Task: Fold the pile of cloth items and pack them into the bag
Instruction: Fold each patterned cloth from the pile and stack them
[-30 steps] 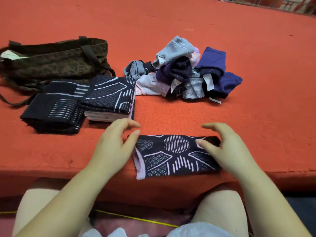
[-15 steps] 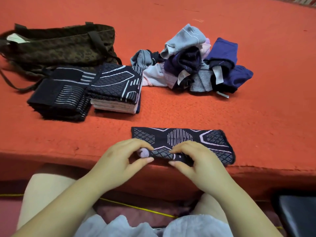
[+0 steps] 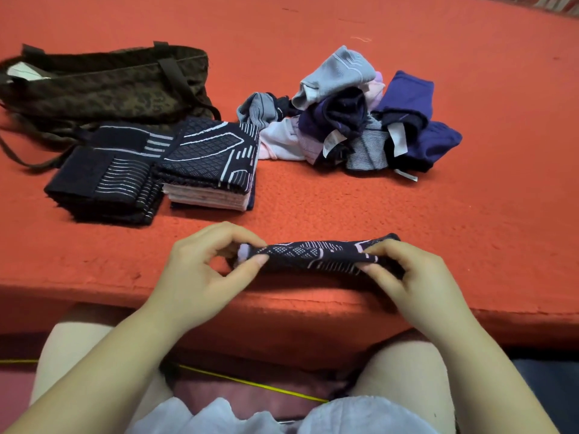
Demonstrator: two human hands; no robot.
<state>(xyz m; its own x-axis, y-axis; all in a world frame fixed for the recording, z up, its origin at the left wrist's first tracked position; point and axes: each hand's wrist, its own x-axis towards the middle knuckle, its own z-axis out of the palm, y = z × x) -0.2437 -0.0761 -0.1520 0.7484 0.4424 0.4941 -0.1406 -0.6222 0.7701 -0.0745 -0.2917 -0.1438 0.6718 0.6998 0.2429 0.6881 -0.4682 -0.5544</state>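
Patterned cloth (image 3: 313, 256) stretched between left hand (image 3: 200, 270) and right hand (image 3: 404, 277), each grip pinched tight on one end.

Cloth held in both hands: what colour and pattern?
Dark navy cloth with white geometric lines and diamond grids, head view.

Matt knitted cloth (image 3: 316, 256) on a rough orange fabric surface (image 3: 344, 202).

Folded stacks (image 3: 156, 170) at 11 o'clock, bag (image 3: 103, 86) just behind them. Unfolded pile (image 3: 351, 120) at 1 o'clock. Held cloth (image 3: 316, 256) nearest, at table edge (image 3: 313, 296).
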